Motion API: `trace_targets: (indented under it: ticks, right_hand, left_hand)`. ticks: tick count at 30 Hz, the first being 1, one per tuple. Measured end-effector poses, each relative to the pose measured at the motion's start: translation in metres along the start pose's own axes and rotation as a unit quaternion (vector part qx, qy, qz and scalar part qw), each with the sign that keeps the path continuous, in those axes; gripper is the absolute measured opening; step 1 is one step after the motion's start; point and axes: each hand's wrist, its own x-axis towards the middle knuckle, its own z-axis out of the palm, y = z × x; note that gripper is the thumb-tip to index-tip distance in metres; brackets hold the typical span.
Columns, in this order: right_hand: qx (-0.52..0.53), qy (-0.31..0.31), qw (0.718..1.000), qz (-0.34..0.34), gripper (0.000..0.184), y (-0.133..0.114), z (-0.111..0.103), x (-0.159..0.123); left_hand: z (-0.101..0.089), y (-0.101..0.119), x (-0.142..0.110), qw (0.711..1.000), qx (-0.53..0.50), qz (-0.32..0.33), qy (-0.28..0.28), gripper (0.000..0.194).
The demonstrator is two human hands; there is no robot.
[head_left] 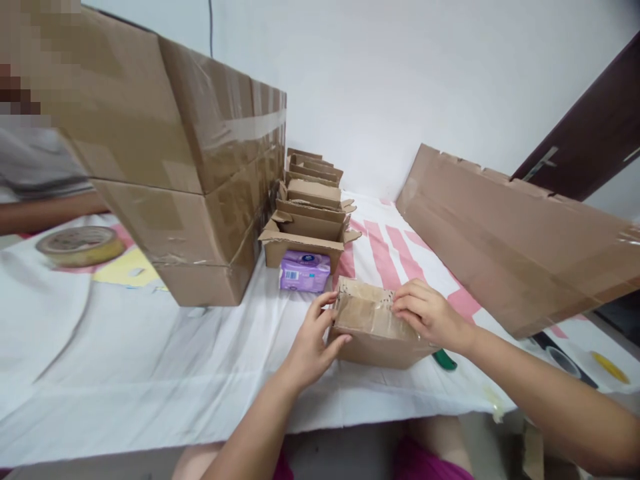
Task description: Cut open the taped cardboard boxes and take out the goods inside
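Observation:
A small cardboard box (375, 350) sits in front of me, with clear tape over its top and a torn, dotted strip along the far edge. My left hand (315, 340) grips its left end, thumb at the front face and fingers on the far side. At the top right, the bent fingers of my right hand (425, 313) press together on the box's taped edge; whether tape is pinched in them is hidden. A green-handled tool (445, 360) lies partly behind the box, near my right wrist. Just beyond my left hand is a purple soft pack (305, 272).
Several open cardboard boxes (305, 250) line up behind the purple pack. Stacked taped boxes (200, 200) rise at left, a large carton (500, 247) at right. A tape roll (80, 245) lies near another person's arm (55, 212). A yellow object (610, 367) is at far right.

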Motion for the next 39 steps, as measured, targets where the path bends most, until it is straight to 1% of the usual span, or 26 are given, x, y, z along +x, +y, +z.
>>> trace_targets:
  ticks: [3, 6, 8, 11, 17, 22, 26, 30, 31, 32, 35, 37, 39]
  right_hand:
    - [0.053, 0.005, 0.998, 0.033, 0.015, 0.001, 0.007, 0.005]
    - [0.089, 0.005, 0.988, 0.123, 0.011, 0.003, 0.013, 0.006]
    - [0.109, 0.01, 0.976, 0.187, 0.008, 0.003, 0.017, 0.006]
    - [0.148, 0.022, 0.956, 0.251, 0.007, 0.004, 0.023, 0.006]
    - [0.187, 0.042, 0.931, 0.311, 0.01, 0.008, 0.032, 0.004]
    - [0.243, 0.065, 0.897, 0.364, 0.015, 0.011, 0.037, 0.006]
    - [0.273, 0.082, 0.877, 0.387, 0.022, 0.011, 0.034, 0.011]
    - [0.338, 0.134, 0.837, 0.409, 0.03, 0.013, 0.024, 0.018]
    - [0.344, 0.146, 0.835, 0.404, 0.031, 0.014, 0.021, 0.019]
    - [0.34, 0.154, 0.84, 0.393, 0.031, 0.016, 0.018, 0.018]
    - [0.287, 0.171, 0.871, 0.36, 0.028, 0.023, 0.008, 0.006]
    - [0.237, 0.185, 0.886, 0.354, 0.026, 0.03, -0.001, -0.015]
    - [0.177, 0.192, 0.896, 0.36, 0.024, 0.04, -0.01, -0.045]
  left_hand:
    - [-0.001, -0.001, 0.0, 1.0, 0.004, 0.009, 0.004, 0.016]
    - [-0.001, -0.002, 0.0, 1.0, 0.004, 0.012, 0.006, 0.018]
    - [0.0, -0.002, 0.0, 1.0, 0.004, 0.013, 0.006, 0.02]
    - [0.0, -0.002, 0.0, 1.0, 0.005, 0.012, 0.005, 0.021]
    - [0.0, 0.0, 0.001, 1.0, 0.007, 0.011, 0.007, 0.018]
    - [0.0, 0.0, 0.001, 1.0, 0.01, 0.014, 0.011, 0.018]
    - [0.001, -0.001, 0.001, 1.0, 0.014, 0.016, 0.017, 0.019]
    - [0.001, -0.001, 0.0, 1.0, 0.013, 0.011, 0.008, 0.017]
    - [0.0, -0.001, -0.001, 1.0, 0.013, 0.009, 0.006, 0.016]
    - [0.0, -0.001, -0.001, 1.0, 0.015, 0.007, 0.004, 0.016]
    - [-0.002, -0.001, -0.001, 1.0, 0.023, 0.007, 0.003, 0.015]
    - [-0.003, 0.0, -0.001, 1.0, 0.028, 0.014, 0.002, 0.016]
    - [-0.005, 0.0, 0.0, 0.999, 0.033, 0.023, 0.003, 0.017]
